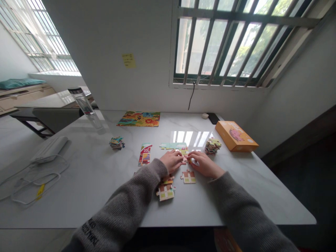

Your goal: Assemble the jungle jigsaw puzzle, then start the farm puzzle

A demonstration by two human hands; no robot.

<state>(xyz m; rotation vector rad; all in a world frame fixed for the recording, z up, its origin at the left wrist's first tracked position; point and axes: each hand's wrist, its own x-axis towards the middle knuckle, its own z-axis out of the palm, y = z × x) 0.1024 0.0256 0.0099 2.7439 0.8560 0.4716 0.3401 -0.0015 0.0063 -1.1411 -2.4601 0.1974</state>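
Note:
Both hands meet at the middle of the table over a pinkish jigsaw puzzle piece point(184, 160). My left hand point(172, 161) has its fingertips closed on the piece's left side. From the right, my right hand point(203, 164) pinches the same piece's edge. Just beyond them runs a joined strip of pale green puzzle pieces point(172, 145). A loose brown and cream piece point(188, 177) lies below my right hand. Several more pieces point(166, 192) overlap near my left wrist, partly hidden by the sleeve. A red barn section point(145, 154) lies to the left.
Piles of puzzle pieces stand at left point(117, 143) and right point(212, 146). Behind are an animal picture sheet point(139, 119) and a black phone point(212, 118). An orange box point(235, 136) sits at right. A glass bottle point(86, 106) and white cable point(39, 180) are at left.

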